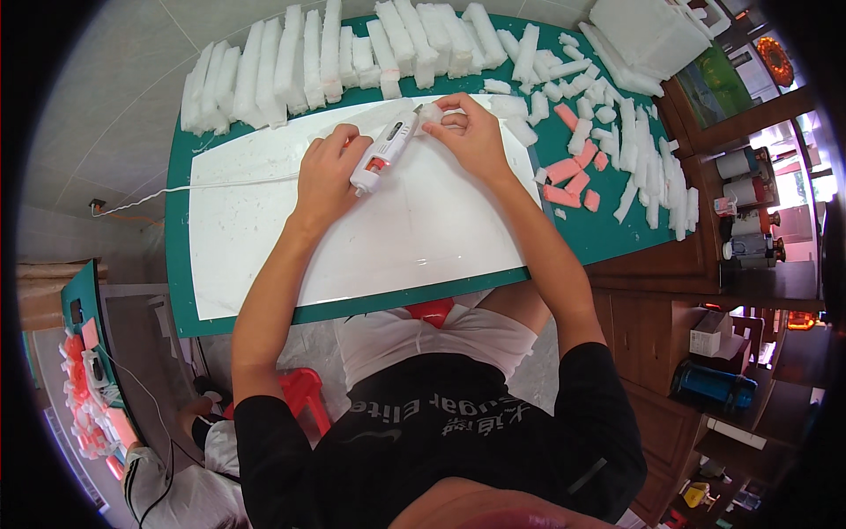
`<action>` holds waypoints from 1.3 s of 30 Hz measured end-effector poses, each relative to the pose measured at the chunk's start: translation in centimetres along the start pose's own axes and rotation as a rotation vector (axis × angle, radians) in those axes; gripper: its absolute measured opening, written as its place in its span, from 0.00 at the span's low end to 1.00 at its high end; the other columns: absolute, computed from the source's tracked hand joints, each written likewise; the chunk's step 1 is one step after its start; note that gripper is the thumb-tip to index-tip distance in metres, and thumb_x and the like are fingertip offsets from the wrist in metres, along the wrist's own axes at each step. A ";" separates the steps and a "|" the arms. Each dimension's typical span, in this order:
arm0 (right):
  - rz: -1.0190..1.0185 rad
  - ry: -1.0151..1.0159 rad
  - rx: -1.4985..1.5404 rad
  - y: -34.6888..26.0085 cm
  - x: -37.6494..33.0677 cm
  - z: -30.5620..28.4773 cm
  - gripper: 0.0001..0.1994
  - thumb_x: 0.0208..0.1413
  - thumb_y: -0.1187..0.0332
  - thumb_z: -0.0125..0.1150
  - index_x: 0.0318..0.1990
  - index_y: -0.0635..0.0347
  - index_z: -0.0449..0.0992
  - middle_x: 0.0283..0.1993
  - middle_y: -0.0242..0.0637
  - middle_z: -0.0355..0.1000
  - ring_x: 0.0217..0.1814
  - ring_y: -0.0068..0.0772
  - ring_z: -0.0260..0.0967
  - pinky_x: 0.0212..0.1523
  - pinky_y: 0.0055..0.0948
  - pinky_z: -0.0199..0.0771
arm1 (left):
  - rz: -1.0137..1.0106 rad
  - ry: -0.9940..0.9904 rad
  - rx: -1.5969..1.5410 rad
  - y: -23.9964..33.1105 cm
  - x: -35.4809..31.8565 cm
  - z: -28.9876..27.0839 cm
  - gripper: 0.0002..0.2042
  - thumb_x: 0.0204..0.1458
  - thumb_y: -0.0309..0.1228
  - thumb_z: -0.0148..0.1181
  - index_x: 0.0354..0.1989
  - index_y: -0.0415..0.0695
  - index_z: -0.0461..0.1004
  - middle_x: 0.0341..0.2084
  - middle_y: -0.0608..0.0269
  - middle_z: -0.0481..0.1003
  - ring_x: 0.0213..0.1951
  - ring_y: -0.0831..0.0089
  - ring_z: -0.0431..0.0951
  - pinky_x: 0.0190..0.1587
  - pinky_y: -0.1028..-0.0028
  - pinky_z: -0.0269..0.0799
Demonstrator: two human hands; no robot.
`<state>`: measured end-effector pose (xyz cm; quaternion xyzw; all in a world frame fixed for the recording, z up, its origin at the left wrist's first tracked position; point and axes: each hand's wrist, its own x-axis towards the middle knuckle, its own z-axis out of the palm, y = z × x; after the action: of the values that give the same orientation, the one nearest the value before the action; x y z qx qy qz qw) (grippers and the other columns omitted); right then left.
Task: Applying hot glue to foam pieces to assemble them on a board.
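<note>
My left hand (330, 169) is closed around a white hot glue gun (389, 148) with an orange-red part near its back end. The gun lies slanted over the white sheet (388, 229), its nozzle toward the upper right. Between the fingers of my right hand (473, 137) is a small white foam piece (430, 114), held right at the nozzle. Whether nozzle and foam touch, I cannot tell. A white cord (233, 184) runs leftward from beside my left hand.
Upright white foam strips (291, 66) line the far edge of the green mat (181, 264). Loose white pieces (630, 141) and pink foam chunks (564, 172) lie to the right. A large white foam block (648, 40) stands far right. Another person (181, 485) sits lower left.
</note>
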<state>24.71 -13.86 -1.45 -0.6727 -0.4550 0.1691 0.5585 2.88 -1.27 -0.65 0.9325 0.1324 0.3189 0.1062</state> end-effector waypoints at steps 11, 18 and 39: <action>-0.011 -0.003 0.002 -0.1 0.1 0.0 0.18 0.51 0.72 0.74 0.48 0.64 0.74 0.41 0.37 0.79 0.41 0.22 0.79 0.37 0.19 0.75 | 0.009 0.005 -0.006 0.0 0.1 0.0 0.16 0.41 0.27 0.71 0.41 0.44 0.78 0.43 0.59 0.73 0.37 0.60 0.74 0.40 0.66 0.70; -0.015 0.007 -0.024 0.0 0.1 0.0 0.18 0.51 0.72 0.74 0.48 0.64 0.74 0.40 0.37 0.80 0.41 0.22 0.79 0.36 0.20 0.75 | 0.001 0.005 -0.001 0.0 0.1 0.0 0.16 0.41 0.27 0.71 0.41 0.44 0.78 0.43 0.59 0.73 0.38 0.60 0.75 0.40 0.67 0.70; -0.010 -0.020 -0.062 -0.4 -0.1 -0.2 0.19 0.52 0.68 0.73 0.48 0.63 0.74 0.32 0.36 0.81 0.31 0.21 0.79 0.34 0.19 0.73 | 0.007 0.009 -0.009 0.0 0.1 0.0 0.16 0.41 0.26 0.70 0.41 0.44 0.78 0.43 0.58 0.73 0.37 0.60 0.75 0.39 0.66 0.70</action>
<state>24.63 -14.12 -1.01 -0.6854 -0.4690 0.1587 0.5339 2.93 -1.22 -0.62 0.9310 0.1281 0.3240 0.1085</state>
